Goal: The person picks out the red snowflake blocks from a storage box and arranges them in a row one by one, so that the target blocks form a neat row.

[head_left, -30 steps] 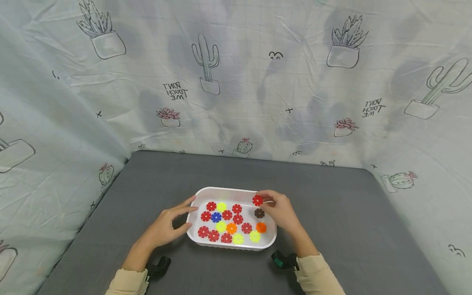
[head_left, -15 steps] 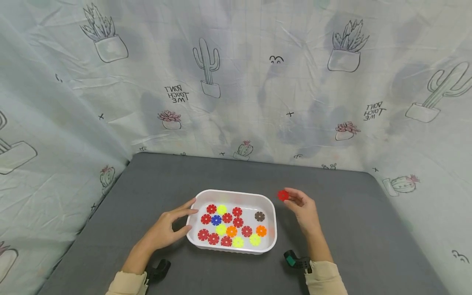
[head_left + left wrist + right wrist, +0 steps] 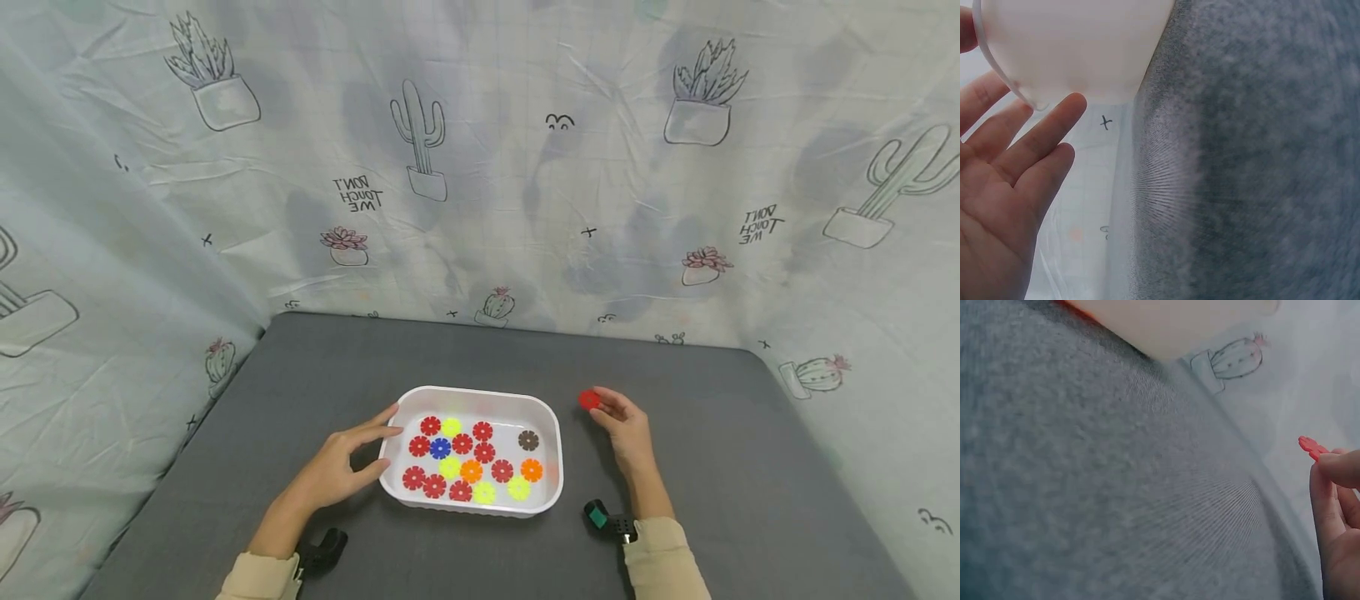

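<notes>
A white plastic tray (image 3: 551, 492) sits mid-table with several flat, notched discs inside, in red, yellow, blue, orange and brown. My left hand (image 3: 339, 467) rests against the tray's left end, fingers spread and fairly straight at the rim; the left wrist view shows those fingers (image 3: 1054, 128) along the tray's outer wall. To the right of the tray, my right hand (image 3: 626, 429) pinches a red notched disc (image 3: 588, 400) between thumb and fingertips. In the right wrist view the red disc (image 3: 1307, 445) stands out beyond the thumb, seen nearly edge-on.
A grey cloth-covered table (image 3: 420, 342) extends around the tray. Behind and beside it hangs a pale curtain (image 3: 495, 167) printed with cacti. Each wrist wears a black camera mount, such as the right one (image 3: 611, 521). The brown disc (image 3: 528, 440) lies near the tray's right end.
My right hand has lifted the red disc from over the tray's back right corner and carried it rightward, past the rim. My left hand has stayed at the tray's left end.
</notes>
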A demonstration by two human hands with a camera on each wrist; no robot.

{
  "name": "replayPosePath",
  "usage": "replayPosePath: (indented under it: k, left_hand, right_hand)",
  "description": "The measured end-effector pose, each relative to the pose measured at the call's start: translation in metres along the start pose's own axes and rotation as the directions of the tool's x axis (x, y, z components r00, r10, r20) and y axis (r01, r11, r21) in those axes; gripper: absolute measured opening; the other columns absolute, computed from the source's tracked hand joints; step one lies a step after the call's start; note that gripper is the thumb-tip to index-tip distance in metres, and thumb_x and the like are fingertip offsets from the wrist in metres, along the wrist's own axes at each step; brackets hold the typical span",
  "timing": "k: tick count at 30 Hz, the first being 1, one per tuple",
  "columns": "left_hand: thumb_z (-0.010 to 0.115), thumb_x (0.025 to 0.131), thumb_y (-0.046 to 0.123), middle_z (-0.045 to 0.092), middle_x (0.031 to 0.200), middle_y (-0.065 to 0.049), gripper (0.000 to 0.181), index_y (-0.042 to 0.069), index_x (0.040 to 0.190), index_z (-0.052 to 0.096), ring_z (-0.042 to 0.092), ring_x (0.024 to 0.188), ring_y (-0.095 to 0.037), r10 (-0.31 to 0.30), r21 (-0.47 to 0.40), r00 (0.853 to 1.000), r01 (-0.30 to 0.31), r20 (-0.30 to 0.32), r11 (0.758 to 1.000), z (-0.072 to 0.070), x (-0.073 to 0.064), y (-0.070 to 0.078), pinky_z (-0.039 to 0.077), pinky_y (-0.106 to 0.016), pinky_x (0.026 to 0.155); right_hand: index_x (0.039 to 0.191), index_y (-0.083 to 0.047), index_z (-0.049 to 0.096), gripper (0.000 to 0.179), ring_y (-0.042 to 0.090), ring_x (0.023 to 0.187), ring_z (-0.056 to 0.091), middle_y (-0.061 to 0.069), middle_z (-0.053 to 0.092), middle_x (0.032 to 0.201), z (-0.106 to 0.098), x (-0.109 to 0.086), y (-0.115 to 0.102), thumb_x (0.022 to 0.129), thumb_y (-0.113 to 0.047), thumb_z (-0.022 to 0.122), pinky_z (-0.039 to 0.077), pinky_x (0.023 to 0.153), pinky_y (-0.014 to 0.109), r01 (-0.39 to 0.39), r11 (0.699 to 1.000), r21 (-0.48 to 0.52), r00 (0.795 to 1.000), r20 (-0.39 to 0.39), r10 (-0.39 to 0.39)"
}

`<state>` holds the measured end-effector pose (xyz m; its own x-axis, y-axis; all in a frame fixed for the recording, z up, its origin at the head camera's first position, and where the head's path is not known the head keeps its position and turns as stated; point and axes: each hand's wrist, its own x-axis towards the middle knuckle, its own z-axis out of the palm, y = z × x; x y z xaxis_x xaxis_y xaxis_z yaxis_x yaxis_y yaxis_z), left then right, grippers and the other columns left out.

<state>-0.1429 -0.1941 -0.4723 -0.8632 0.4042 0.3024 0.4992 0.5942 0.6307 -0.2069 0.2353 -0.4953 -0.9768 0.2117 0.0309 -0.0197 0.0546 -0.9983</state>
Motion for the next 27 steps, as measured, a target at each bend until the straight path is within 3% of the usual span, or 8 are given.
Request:
replayPosePath:
  k: [10,18,22,27]
  left_hand:
    - [0.072,0.08,0.014,0.044,0.147,-0.004,0.043,0.011,0.122,0.064,0.048,0.129,-0.03,0.017,-0.002,1.0,-0.017,-0.011,1.0,0.002,0.0,-0.003,0.043,-0.056,0.097]
    - [0.072,0.081,0.015,0.044,0.147,-0.004,0.043,0.012,0.123,0.064,0.047,0.13,-0.029,0.006,-0.018,1.0,-0.006,-0.001,1.0,0.003,0.0,-0.003,0.042,-0.055,0.098]
    - [0.072,0.081,0.014,0.044,0.147,-0.004,0.043,0.011,0.123,0.064,0.047,0.13,-0.03,0.013,-0.018,1.0,-0.013,0.0,1.0,0.003,0.0,-0.003,0.043,-0.054,0.098]
    - [0.071,0.082,0.013,0.045,0.146,-0.007,0.042,0.01,0.123,0.063,0.048,0.128,-0.031,0.032,-0.012,0.999,-0.032,0.0,0.999,0.001,0.0,-0.003,0.045,-0.054,0.096]
  right_hand:
    - [0.125,0.01,0.054,0.039,0.001,0.087,0.056,-0.01,0.062,0.095,-0.003,0.017,0.013,0.086,0.007,0.06,0.049,0.074,0.012,0.002,1.0,-0.021,0.999,0.032,-0.001]
    - [0.122,0.007,0.059,0.035,-0.003,0.087,0.055,0.023,0.061,0.118,-0.002,0.023,0.015,0.087,0.005,0.061,0.047,0.073,0.008,0.033,0.983,-0.182,0.998,0.066,-0.021]
    - [0.121,0.006,0.061,0.034,-0.002,0.086,0.056,0.026,0.063,0.115,-0.003,0.025,0.016,0.086,0.003,0.062,0.045,0.071,0.007,0.083,0.951,-0.299,0.995,0.083,-0.06]
    - [0.119,0.002,0.064,0.033,0.02,0.093,0.064,0.022,0.067,0.107,-0.002,0.026,0.018,0.086,-0.001,0.065,0.05,0.077,0.02,0.181,0.86,-0.478,0.983,0.102,-0.15]
